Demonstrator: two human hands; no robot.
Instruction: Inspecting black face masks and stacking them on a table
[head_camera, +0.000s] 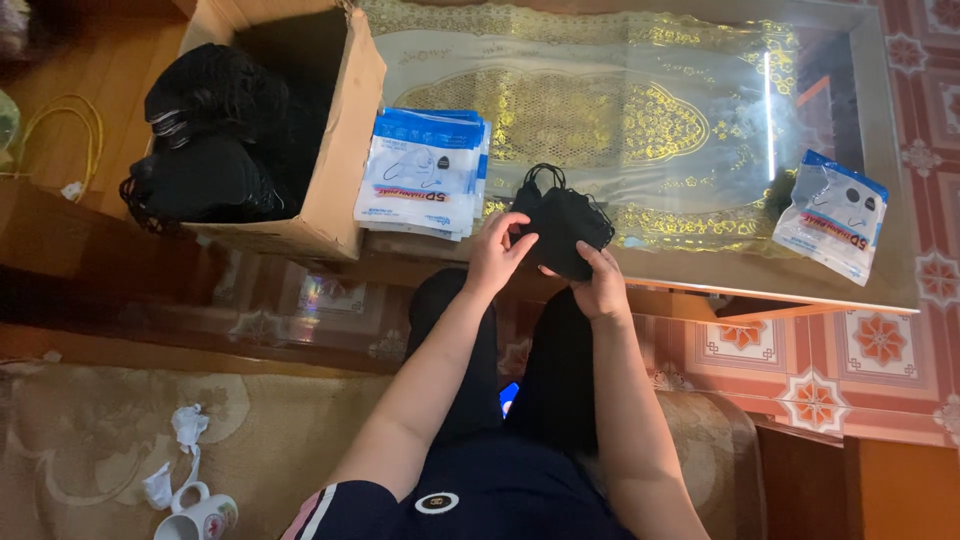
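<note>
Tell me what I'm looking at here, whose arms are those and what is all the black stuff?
There is no machine here. The picture comes from a camera worn on a person's head, looking down, so the arms belong to that person, who sits on a sofa. The left hand and the right hand together hold a small bundle of black face masks over the edge of a glass-topped table. On the table's left stands an open cardboard box full of more black masks. Beside it lies a stack of blue and white packets, and one more packet lies alone on the right. At the bottom left, a mug sits on the sofa.
</note>
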